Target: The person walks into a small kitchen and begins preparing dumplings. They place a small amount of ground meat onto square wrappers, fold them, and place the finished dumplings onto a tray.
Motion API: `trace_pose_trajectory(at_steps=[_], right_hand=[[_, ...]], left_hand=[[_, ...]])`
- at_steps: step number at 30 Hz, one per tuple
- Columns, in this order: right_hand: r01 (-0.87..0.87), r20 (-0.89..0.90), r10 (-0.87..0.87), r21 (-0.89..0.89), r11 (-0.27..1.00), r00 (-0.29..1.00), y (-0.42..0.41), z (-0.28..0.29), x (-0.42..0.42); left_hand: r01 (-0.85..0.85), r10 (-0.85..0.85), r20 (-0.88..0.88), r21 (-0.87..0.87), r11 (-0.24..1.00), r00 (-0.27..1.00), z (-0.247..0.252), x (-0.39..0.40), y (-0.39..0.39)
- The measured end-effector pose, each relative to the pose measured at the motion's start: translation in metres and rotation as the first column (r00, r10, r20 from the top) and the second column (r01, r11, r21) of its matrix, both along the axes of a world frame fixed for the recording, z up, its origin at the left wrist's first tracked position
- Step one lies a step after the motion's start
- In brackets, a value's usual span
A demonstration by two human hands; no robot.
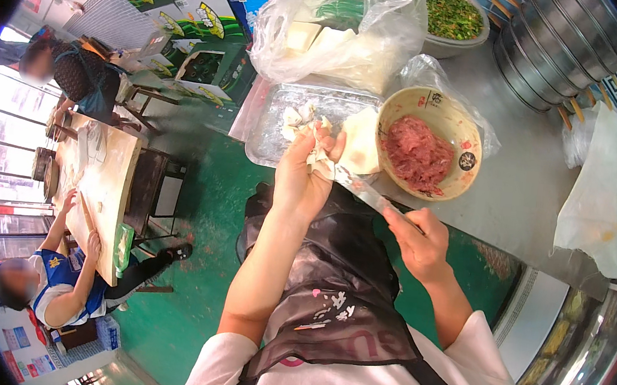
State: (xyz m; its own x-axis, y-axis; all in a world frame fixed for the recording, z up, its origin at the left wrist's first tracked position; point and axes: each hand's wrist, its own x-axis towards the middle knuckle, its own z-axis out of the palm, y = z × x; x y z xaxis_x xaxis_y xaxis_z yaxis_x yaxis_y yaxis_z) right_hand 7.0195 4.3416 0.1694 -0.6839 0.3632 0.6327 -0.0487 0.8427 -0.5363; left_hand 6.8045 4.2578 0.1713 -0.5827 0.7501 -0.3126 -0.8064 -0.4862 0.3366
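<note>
My left hand (308,164) holds a dumpling wrapper (321,163) gathered between its fingers, over the front of a clear plastic tray (263,140). My right hand (419,241) grips a flat metal spreading blade (367,193), whose tip touches the wrapper. Whether meat is inside the wrapper is hidden. Several folded dumplings (298,117) lie in the tray, left of a stack of flat wrappers (360,136). Beside the tray, to the right, a patterned bowl (465,178) holds minced raw meat (418,153).
A plastic bag with wrapper stacks (324,39), a bowl of chopped greens (454,10) and stacked metal steamers (561,44) stand farther back. A white cloth (599,189) hangs at the right. Two people work at a wooden table (119,172) at the left.
</note>
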Motion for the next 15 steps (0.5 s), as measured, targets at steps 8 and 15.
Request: trace_pose_trajectory(at_steps=[8,15], right_hand=[[0.013,0.047,-0.007,-0.127,0.992,0.999,0.002,0.005,-0.014],[0.294,0.164,-0.286,-0.027,0.956,0.944,0.027,0.033,0.014]], left_hand=[[-0.02,0.013,-0.13,-0.058,0.998,0.991,-0.007,0.031,0.004],[-0.359,-0.03,-0.759,-0.342,0.868,0.65,-0.032,-0.061,-0.005]])
